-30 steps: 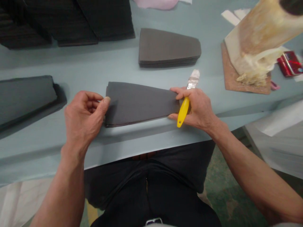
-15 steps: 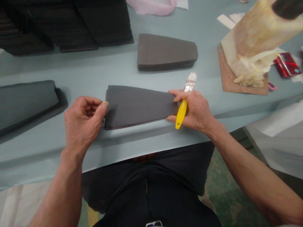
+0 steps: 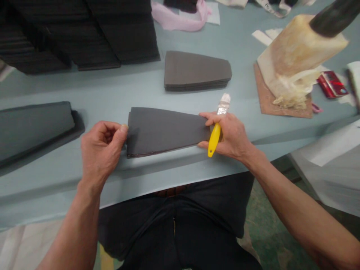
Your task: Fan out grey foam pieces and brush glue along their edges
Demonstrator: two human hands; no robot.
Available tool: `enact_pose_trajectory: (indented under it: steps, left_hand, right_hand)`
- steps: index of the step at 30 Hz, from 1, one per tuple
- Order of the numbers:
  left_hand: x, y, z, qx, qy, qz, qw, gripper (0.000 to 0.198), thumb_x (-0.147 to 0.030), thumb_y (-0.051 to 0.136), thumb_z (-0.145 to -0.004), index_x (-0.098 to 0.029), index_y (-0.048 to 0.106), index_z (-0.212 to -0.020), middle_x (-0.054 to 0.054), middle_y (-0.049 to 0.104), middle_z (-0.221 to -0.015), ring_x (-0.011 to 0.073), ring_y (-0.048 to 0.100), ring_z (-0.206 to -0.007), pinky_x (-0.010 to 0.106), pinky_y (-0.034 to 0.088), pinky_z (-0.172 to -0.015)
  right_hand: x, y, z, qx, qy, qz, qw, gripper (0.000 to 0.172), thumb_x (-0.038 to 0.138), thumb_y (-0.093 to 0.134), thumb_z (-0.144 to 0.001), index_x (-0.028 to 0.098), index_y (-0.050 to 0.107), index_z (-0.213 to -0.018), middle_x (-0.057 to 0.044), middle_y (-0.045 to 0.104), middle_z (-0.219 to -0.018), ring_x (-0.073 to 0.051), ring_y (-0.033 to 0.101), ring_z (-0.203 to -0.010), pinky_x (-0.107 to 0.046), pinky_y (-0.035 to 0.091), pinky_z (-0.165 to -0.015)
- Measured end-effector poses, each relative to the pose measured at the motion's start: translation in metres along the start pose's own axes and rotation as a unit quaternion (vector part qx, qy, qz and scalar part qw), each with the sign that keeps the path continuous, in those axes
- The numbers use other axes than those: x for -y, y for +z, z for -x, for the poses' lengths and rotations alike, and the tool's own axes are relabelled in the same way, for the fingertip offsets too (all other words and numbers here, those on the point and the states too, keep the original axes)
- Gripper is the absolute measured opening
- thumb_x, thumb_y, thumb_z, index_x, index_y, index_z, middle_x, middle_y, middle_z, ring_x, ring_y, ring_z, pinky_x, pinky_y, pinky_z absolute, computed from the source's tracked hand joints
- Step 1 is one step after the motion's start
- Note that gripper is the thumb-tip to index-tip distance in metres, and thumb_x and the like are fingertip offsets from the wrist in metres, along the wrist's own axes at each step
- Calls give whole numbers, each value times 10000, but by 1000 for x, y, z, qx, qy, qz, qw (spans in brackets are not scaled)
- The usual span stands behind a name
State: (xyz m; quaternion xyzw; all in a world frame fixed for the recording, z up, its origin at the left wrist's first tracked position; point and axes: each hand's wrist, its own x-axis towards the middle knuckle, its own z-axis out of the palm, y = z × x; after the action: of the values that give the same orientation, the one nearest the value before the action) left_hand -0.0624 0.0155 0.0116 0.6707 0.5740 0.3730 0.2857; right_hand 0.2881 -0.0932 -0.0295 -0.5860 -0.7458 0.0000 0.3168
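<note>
A stack of dark grey tapered sheets (image 3: 165,132) lies in front of me, wide end left, narrow end right. At its wide edge is my left hand (image 3: 102,148), thumb and forefinger pinched together, other fingers curled. My right hand (image 3: 230,135) spans the narrow end with thumb and fingers. That same hand also holds a paintbrush (image 3: 214,140) with a yellow handle; its whitish, coated bristles point away from me. Behind lies a second stack of brownish-grey tapered pieces (image 3: 197,70). More grey-green tapered pieces (image 3: 33,129) lie at the left.
Tall black stacks (image 3: 132,33) stand at the back left of the table (image 3: 118,90). At the right, a glue-crusted container (image 3: 298,48) rests on a brown board (image 3: 263,95). Beside it is a red packet (image 3: 332,84). Pink cloth (image 3: 180,22) lies at the back.
The view has tilted slightly, so things on the table sit lower in the picture. Both hands keep their places at the two ends of the stack.
</note>
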Motion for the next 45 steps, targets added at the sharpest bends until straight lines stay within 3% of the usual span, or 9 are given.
enact_pose_trajectory:
  steps: [10,21,26,31,38,45]
  left_hand:
    - [0,0,3,7,16,-4,1000,256,-461,713,-833,-206,712,-807,-22,671,-680,114,545,-579,256,428,-576]
    - [-1,-10,0,5,0,-2,1000,248,-458,710,-832,-214,695,-792,-18,668,-636,137,560,-541,275,453,-547]
    - [-4,-13,-6,-16,57,-61,996,249,-451,698,-857,-209,711,-802,-21,691,-715,127,582,-632,277,466,-646]
    - [-25,-5,-19,-13,131,-99,986,238,-442,666,-882,-217,716,-821,-12,751,-803,152,663,-748,302,539,-788]
    - [-58,14,-41,55,236,-144,959,243,-440,604,-950,-230,724,-930,14,796,-975,197,722,-936,344,545,-940]
    - [-56,44,-63,174,275,-222,919,225,-390,596,-979,-237,713,-1095,97,782,-1152,285,700,-1111,437,529,-1067]
  right_hand:
    - [-1,1,0,-24,-29,0,999,553,673,852,-843,291,582,-1139,-91,811,-1376,-344,792,-1081,-484,584,-928]
    - [-3,3,0,-20,-23,0,1000,568,713,830,-849,282,595,-1136,-115,807,-1379,-363,792,-1123,-504,591,-944]
    - [-3,3,0,-10,-16,-1,1000,598,759,808,-847,282,600,-1144,-114,802,-1387,-372,788,-1157,-515,590,-966]
    - [-4,3,0,0,-5,-1,1000,613,767,814,-833,286,604,-1151,-114,794,-1403,-381,776,-1182,-522,580,-988]
    - [-4,3,0,3,-9,-7,1000,614,782,778,-859,283,597,-1167,-110,796,-1392,-365,765,-1159,-506,570,-987]
    - [-2,1,-1,2,-10,-14,1000,599,751,821,-838,294,594,-1153,-95,791,-1417,-362,767,-1200,-504,573,-1007]
